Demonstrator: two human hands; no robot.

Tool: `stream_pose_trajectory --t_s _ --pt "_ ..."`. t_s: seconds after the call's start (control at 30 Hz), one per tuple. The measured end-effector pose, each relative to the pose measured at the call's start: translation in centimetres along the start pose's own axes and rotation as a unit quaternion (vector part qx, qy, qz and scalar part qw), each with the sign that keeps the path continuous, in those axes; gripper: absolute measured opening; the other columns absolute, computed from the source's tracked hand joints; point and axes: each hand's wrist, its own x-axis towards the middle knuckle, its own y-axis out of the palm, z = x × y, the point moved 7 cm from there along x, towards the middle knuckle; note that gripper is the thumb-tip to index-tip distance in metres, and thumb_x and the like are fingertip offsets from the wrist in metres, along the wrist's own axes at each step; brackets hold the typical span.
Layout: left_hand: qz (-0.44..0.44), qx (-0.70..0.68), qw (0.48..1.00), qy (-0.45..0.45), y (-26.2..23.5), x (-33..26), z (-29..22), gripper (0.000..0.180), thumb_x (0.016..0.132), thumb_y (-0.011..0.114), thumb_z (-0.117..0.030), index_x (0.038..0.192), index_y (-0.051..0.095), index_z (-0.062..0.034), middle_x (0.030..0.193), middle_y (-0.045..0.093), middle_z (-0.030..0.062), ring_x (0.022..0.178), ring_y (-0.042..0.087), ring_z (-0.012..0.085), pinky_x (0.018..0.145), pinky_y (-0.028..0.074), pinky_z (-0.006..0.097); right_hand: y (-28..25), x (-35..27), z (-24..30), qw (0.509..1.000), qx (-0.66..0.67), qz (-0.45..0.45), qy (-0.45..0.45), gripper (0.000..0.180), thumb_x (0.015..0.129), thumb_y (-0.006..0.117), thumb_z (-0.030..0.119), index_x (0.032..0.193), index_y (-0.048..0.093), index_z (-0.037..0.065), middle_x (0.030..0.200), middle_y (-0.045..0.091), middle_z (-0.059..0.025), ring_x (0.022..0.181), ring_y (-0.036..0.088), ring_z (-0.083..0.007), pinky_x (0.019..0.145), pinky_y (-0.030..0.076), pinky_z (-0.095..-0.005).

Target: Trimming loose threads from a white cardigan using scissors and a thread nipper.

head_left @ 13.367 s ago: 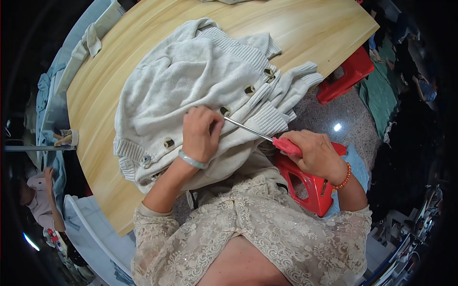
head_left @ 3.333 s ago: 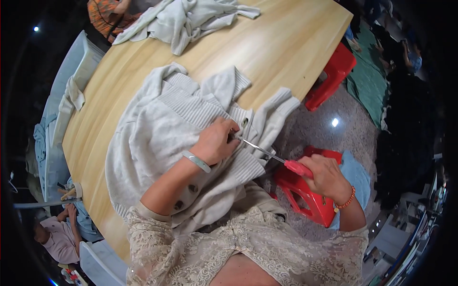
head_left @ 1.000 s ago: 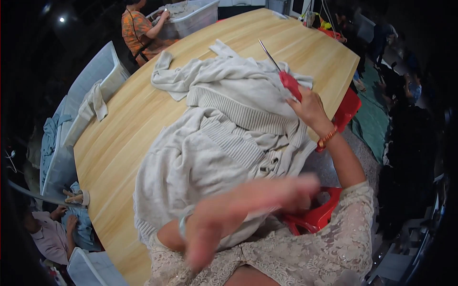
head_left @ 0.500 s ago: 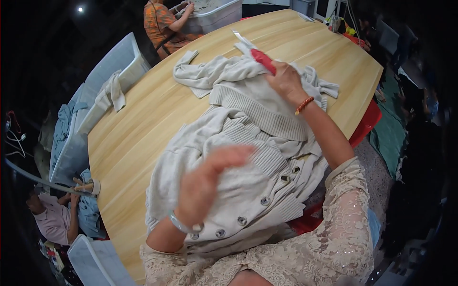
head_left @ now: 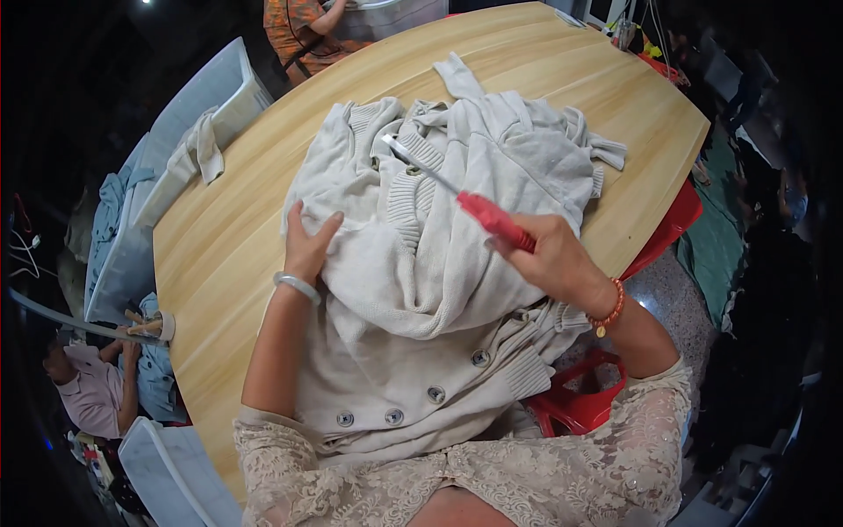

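Note:
Pale knitted cardigans [head_left: 492, 167] lie heaped over one another in front of me, with ribbed bands showing. Dark round buttons [head_left: 393, 417] run along the nearer one. Fingers and thumb spread apart, my left hand [head_left: 309, 241] rests on the left side of the upper cardigan. My right hand [head_left: 558, 259] is closed round a red-handled tool [head_left: 486, 215] with a long slim metal blade, whose tip points up and left over a ribbed band. The tool's exact kind is unclear. It is held above the cloth.
The pale wooden table [head_left: 219, 255] has a curved edge. Clear plastic bins [head_left: 189, 145] stand at the left, one with a pale garment over its rim. A red plastic stool [head_left: 588, 400] is below the right edge. A person [head_left: 92, 386] sits at the left, another [head_left: 299, 35] beyond the table.
The upper cardigan has been pulled toward me and lies differently, covering more of the lower one. My left hand has moved up and left onto it. My right hand has come nearer with the tool.

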Motion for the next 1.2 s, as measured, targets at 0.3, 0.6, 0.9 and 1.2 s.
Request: stream_pose_trajectory --t_s 0.3,0.6,0.9,1.2 --pt "0.169 0.455 0.859 0.163 14.1 -2.6 -13.2 0.068 0.072 0.079 -0.051 0.123 0.064 -0.0090 0.119 0.057 0.0197 0.116 0.051 0.0354 0.100 0.041 0.044 -0.3 -0.3 -2.0 1.000 0.027 0.006 -0.007 0.018 0.091 0.069 0.016 0.090 0.067 -0.001 0.059 0.047 -0.0045 0.060 0.039 -0.0077 0.054 0.037 -0.0306" --pt "0.246 -0.057 0.967 -0.018 8.1 -0.4 -8.0 0.049 0.079 0.067 -0.007 0.128 0.060 -0.0027 0.080 0.060 -0.0016 0.063 0.053 0.0075 0.057 0.044 0.025 -1.0 2.1 -4.3 0.999 0.018 -0.046 0.012 0.023 0.084 0.070 0.020 0.087 0.064 -0.003 0.064 0.057 -0.0225 0.060 0.060 -0.0366 0.060 0.045 -0.0415" --pt "0.099 -0.287 0.940 0.153 -14.3 -9.2 -20.7 0.067 0.087 0.054 -0.012 0.147 0.031 0.0077 0.141 0.048 0.0214 0.127 0.054 0.0284 0.108 0.044 0.039 1.0 4.4 -2.6 0.990 -0.135 0.030 -0.034 0.036 0.075 0.071 0.021 0.103 0.058 0.001 0.092 0.067 -0.0240 0.091 0.064 -0.0435 0.080 0.051 -0.0494" --pt "-0.050 -0.116 0.991 -0.049 -21.4 -19.2 -0.8 0.048 0.089 0.061 -0.008 0.136 0.052 -0.0006 0.098 0.062 -0.0006 0.065 0.047 0.0017 0.052 0.033 0.017 6.5 3.1 -0.9 0.978 -0.167 0.092 -0.090 0.029 0.079 0.070 0.015 0.101 0.058 0.002 0.097 0.067 -0.0230 0.094 0.064 -0.0426 0.083 0.050 -0.0485"
